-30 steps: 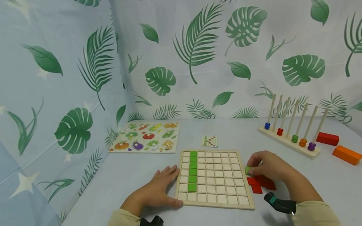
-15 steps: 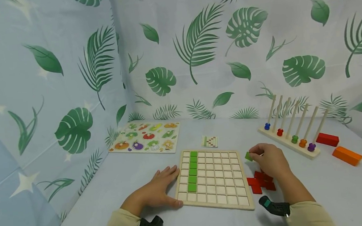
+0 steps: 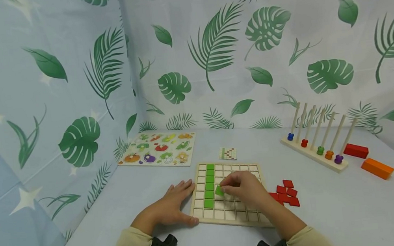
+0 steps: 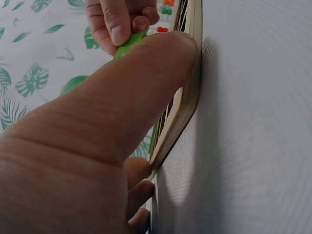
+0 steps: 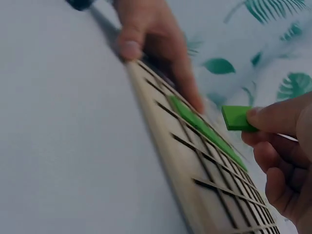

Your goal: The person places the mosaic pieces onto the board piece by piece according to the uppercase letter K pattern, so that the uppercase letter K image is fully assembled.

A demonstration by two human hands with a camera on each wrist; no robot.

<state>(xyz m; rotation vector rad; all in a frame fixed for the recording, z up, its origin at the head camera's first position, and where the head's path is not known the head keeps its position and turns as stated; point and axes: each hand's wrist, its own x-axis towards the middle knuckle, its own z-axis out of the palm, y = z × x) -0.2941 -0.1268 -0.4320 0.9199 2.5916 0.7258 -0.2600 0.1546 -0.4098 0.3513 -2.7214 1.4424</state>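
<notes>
Over from beyond the board's right edge came the right hand (image 3: 244,186), carrying a green tile (image 3: 219,191) left across the grid! Nearest the body, the left hand (image 3: 172,205) lay with fingers spread and gripping nothing, its thumb and fingertips touching the left edge of the wooden board (image 3: 208,213). Up on the grid, the right thumb and forefinger were closed in a pinch on one edge of that tile, which hung above the cells, just right of the green column (image 3: 209,186). Doing this well seemed to want a light edge pinch, the tile levelled and squared to the grid lines, and that left hand steadying the frame. Beside the board's right side, red tiles (image 3: 292,201) lay loose; farther back, a pattern card (image 3: 228,153) and a peg rack (image 3: 313,154).
</notes>
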